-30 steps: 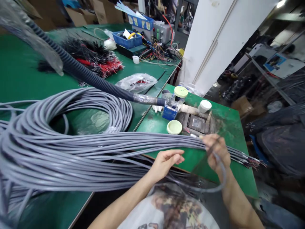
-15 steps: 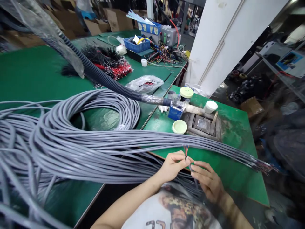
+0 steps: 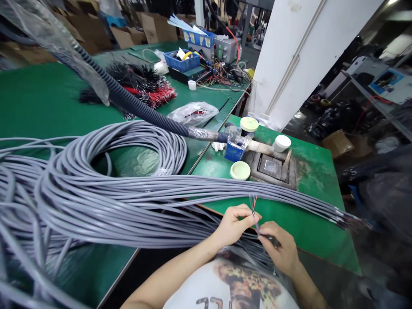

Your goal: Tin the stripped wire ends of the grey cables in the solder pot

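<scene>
Close to my body, a grey cable [image 3: 258,228] stands nearly upright, its stripped end spreading into thin coloured wires [image 3: 253,203]. My left hand [image 3: 236,222] is closed, pinching the cable just below these wires. A little lower, the thumb and fingertips of my right hand [image 3: 280,245] pinch the same cable. Behind both hands runs a long bundle of grey cables [image 3: 231,184] across the green table, its stripped ends lying at the right. This bundle joins a big coil of grey cable [image 3: 74,171] on the left.
A soldering pot [image 3: 272,168] sits behind the bundle, with a corrugated hose [image 3: 144,112] reaching over it. Around it are a pale green lid [image 3: 240,171], a lidded jar [image 3: 249,124] and a white cup [image 3: 282,143]. Farther back lie black-and-red wires [image 3: 154,92] and a blue basket [image 3: 182,63].
My right hand has shifted slightly down the cable, and its extended fingers have curled into a pinch. The wires at the end look more fanned out. My left hand keeps its hold.
</scene>
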Motion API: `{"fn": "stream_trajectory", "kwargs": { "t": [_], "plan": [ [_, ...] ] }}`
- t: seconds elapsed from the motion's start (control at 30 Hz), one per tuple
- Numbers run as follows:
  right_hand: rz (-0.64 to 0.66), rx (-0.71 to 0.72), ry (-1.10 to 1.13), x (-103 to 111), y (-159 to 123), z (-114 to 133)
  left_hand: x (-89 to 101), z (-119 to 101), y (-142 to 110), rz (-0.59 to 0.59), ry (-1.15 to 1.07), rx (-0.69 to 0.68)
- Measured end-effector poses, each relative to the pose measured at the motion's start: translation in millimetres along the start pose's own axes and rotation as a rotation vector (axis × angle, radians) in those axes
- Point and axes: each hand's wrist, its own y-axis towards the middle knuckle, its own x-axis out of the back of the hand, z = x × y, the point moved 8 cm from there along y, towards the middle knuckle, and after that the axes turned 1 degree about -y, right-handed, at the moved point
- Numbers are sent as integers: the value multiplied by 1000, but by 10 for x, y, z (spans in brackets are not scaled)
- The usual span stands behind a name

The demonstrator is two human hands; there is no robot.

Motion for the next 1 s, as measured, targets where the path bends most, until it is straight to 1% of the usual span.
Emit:
{"fn": "stream_trajectory", "kwargs": {
  "t": [0.17, 0.27, 0.37, 0.47, 0.7, 0.9, 1.0],
  "plan": [
    [-22, -36, -39, 2, 10, -11, 22, -17, -1, -21, 0, -5],
    [-34, -95, -69, 4, 9, -40, 25, -46, 2, -45, 23, -20],
    [-73, -151, -93, 22, -7, -83, 2, -73, 6, -50, 53, -38],
    [-88, -173, -94, 12, -38, -123, -29, -79, 13, -48, 80, -42],
    [-16, -265, -8, -60, -138, -244, -96, -93, 8, -46, 162, -53],
    [62, -262, 80, -76, -115, -245, -130, -209, -2, -50, 296, -114],
    [99, -264, 124, -92, -98, -233, -137, -252, 3, -52, 321, -129]
  ]
}}
